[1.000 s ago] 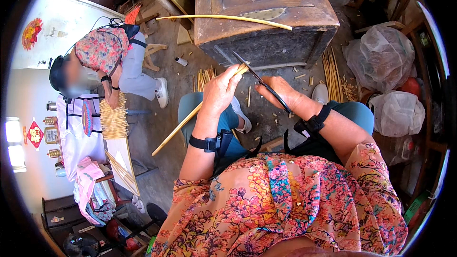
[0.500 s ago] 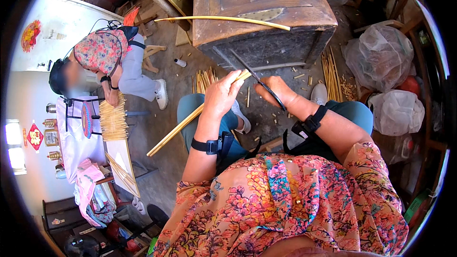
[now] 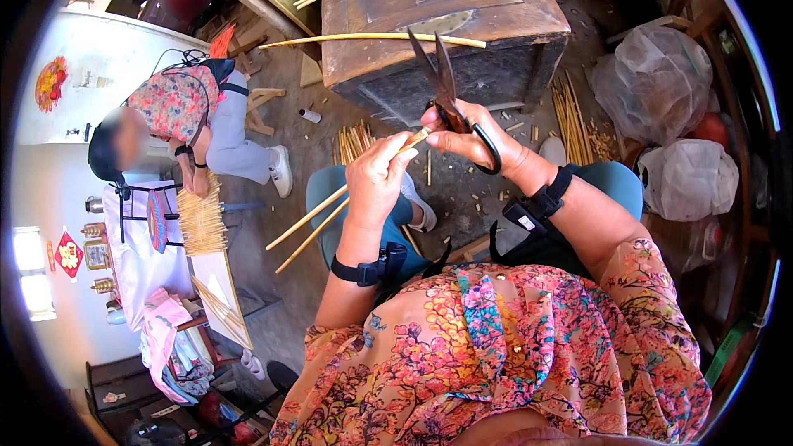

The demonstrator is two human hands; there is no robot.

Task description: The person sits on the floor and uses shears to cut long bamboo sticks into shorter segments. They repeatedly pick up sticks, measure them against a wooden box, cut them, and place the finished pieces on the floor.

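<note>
A couple of thin, pale yellow sticks (image 3: 310,219) run through my left hand (image 3: 373,173), which is closed round them. Their long ends spread apart down to the left, and their short ends poke out past my fingers. My right hand (image 3: 475,147) holds a pair of dark scissors (image 3: 446,87) by the looped handles, blades parted and pointing away from me. The fingertips of my right hand are close to the short stick ends; whether they touch is hard to tell.
Ahead stands a worn wooden cabinet (image 3: 446,8) with several long sticks on top. Cut bits and stick bundles (image 3: 570,120) lie on the floor. Plastic bags (image 3: 690,177) sit at right. At left another person (image 3: 178,99) bends over a stick-covered table (image 3: 216,281).
The scissors have swung upright and their blades have opened. My right hand has moved in closer to my left. The long ends of the sticks have spread apart.
</note>
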